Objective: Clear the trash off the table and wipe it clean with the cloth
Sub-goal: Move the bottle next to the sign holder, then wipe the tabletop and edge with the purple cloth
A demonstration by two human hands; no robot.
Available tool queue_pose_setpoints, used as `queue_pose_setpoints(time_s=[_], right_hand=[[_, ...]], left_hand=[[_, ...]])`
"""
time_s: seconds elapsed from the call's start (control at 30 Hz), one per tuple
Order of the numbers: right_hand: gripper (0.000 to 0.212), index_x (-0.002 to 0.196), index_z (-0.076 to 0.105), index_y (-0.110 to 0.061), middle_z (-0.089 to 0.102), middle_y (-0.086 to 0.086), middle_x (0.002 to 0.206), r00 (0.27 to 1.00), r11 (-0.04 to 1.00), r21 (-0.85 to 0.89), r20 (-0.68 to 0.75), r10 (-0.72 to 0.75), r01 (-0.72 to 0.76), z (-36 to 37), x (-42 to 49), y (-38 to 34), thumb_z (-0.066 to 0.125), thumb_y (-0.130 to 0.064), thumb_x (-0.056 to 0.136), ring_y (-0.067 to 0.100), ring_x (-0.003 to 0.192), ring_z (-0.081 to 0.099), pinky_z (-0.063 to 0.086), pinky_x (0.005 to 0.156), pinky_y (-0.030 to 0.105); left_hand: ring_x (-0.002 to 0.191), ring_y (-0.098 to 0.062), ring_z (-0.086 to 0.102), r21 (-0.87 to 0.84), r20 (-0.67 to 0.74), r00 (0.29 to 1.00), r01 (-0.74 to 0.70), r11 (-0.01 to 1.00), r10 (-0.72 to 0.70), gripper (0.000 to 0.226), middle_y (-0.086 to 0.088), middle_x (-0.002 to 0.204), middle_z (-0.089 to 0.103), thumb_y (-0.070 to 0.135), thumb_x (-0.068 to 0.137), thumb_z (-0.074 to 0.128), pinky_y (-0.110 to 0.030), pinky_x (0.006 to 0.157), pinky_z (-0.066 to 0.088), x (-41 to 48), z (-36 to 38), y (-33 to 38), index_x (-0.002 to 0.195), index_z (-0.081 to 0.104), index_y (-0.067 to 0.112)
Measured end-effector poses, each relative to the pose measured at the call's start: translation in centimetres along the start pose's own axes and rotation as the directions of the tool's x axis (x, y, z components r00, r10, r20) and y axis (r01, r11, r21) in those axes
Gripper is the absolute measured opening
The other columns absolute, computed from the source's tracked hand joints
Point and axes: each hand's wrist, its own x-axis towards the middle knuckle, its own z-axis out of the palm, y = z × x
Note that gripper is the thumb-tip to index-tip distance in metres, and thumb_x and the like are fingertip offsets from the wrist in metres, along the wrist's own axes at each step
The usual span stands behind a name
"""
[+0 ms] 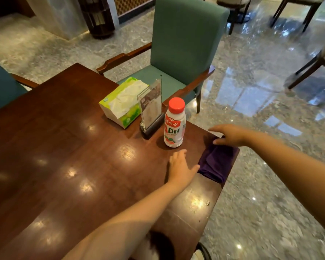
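Observation:
A white drink bottle [174,126] with a red cap and red label stands upright near the right edge of the dark wooden table [64,166]. A folded purple cloth [217,162] lies at the table's right edge, just right of the bottle. My left hand [180,168] rests flat on the table below the bottle, fingers apart, its thumb close to the cloth. My right hand [231,135] hovers open over the cloth's far end, fingers spread, and holds nothing.
A green tissue pack [123,102] and a clear acrylic sign stand [151,107] sit behind the bottle. A green armchair [182,44] is pushed up to the far side, another chair [2,87] at the left. Glossy marble floor surrounds the table.

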Motion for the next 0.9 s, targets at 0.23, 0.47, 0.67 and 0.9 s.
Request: queue_pose_setpoints(time_s=[0.23, 0.47, 0.67, 0.9], right_hand=[[0.05, 0.134, 0.05, -0.016, 0.046, 0.007, 0.141, 0.99, 0.997, -0.07, -0.139, 0.006, -0.016, 3.8, 0.0, 1.9, 0.059, -0.007, 0.086, 0.027, 0.129, 0.04, 0.034, 0.106, 0.035], [0.035, 0.122, 0.058, -0.011, 0.056, 0.013, 0.122, 0.976, 0.996, -0.006, -0.202, 0.083, -0.086, 4.3, -1.1, 2.1, 0.061, -0.011, 0.087, 0.029, 0.112, 0.052, 0.044, 0.09, 0.034], [0.018, 0.103, 0.069, -0.014, 0.056, 0.005, 0.112, 0.996, 0.995, 0.073, -0.065, -0.059, 0.063, 1.4, -3.6, 0.3, 0.063, -0.011, 0.087, 0.023, 0.102, 0.055, 0.044, 0.085, 0.028], [0.022, 0.11, 0.069, -0.013, 0.062, 0.002, 0.113, 0.98, 0.98, -0.081, 0.101, -0.171, 0.18, -1.9, -6.7, -6.3, 0.061, -0.017, 0.089, 0.016, 0.095, 0.054, 0.04, 0.081, 0.024]], left_hand=[[0.123, -0.028, 0.043, 0.036, 0.144, 0.988, -0.063, 0.997, 0.057, 0.055, -0.012, 0.129, 0.05, 0.025, 0.084, 0.063, -0.036, 0.105, 0.039, 0.6, 2.7, 1.9, 0.132, 0.043, 0.011], [0.126, -0.032, 0.037, 0.233, 0.232, 0.965, -0.177, 0.956, 0.122, 0.049, -0.015, 0.13, 0.046, 0.027, 0.087, 0.059, -0.038, 0.103, 0.035, 0.3, 2.7, 2.6, 0.13, 0.045, 0.008], [0.116, -0.033, 0.046, 0.176, 0.286, 0.953, -0.158, 0.972, 0.103, 0.062, -0.016, 0.122, 0.051, 0.044, 0.081, 0.062, -0.042, 0.098, 0.043, -0.3, 2.1, 2.3, 0.133, 0.043, 0.015], [0.096, -0.028, 0.059, -0.068, 0.098, 0.981, -0.161, 0.985, 0.167, 0.021, -0.015, 0.102, 0.064, 0.024, 0.086, 0.06, -0.032, 0.077, 0.043, -4.3, -0.9, 1.4, 0.096, 0.062, 0.005]])
